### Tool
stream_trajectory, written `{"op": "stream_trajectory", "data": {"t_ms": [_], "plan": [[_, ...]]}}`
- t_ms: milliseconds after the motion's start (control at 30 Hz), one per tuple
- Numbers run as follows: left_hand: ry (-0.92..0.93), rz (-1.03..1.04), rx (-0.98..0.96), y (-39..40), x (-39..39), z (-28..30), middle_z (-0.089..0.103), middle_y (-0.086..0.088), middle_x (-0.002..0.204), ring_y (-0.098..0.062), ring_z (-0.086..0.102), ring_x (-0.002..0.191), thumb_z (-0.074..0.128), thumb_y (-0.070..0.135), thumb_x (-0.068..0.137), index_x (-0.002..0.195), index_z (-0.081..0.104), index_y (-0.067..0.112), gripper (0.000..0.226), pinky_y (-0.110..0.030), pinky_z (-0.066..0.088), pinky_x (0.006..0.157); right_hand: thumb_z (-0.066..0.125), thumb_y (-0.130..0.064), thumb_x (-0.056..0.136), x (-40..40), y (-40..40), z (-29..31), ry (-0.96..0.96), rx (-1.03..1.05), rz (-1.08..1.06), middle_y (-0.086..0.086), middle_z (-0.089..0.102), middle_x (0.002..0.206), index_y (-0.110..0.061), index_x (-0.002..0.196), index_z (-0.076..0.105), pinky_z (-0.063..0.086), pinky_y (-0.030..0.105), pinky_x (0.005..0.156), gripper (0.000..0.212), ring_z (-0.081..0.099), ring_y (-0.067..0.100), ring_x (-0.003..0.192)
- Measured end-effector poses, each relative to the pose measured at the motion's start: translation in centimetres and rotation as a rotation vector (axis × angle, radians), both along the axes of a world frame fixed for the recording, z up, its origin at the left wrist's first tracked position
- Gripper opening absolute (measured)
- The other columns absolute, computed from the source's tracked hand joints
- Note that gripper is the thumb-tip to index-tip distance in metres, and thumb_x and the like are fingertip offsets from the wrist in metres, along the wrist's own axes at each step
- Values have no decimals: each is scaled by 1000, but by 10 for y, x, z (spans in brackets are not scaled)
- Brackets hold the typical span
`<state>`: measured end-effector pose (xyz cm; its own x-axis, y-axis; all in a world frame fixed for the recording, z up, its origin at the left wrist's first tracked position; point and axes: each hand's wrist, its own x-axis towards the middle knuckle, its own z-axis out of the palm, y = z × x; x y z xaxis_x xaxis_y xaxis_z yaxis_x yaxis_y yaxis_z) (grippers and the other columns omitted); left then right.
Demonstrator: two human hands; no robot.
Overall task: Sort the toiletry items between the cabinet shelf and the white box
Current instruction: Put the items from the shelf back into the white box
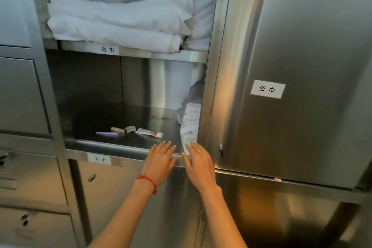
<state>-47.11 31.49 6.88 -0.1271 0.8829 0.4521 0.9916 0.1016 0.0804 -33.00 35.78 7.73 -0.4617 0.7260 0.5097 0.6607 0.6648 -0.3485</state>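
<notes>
Both empty, fingers spread: left hand (pixel 161 160), right hand (pixel 198 164) at steel shelf lip (pixel 112 145); risk: knocking stacked white cloths (pixel 190 125) at 1 o'clock when reaching white-and-red tube (pixel 149 132) at 11

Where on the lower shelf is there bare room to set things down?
Bare steel runs behind and left of the tubes, back to the rear wall. It is crowded at the right, by the stack of cloths, near both hands.
</notes>
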Motion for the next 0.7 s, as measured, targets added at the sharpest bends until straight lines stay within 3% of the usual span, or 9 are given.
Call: {"op": "stream_trajectory", "data": {"t_ms": [700], "plan": [[-3, 136, 46, -8, -170, -5, 30, 0, 152, -14, 22, 142, 37, 41, 99, 145, 33, 21, 50, -31, 13, 116, 40, -36, 100, -177, 9, -5, -5, -9, 107, 0, 38, 149, -19, 141, 43, 18, 23, 113, 44, 30, 12, 138]]}}
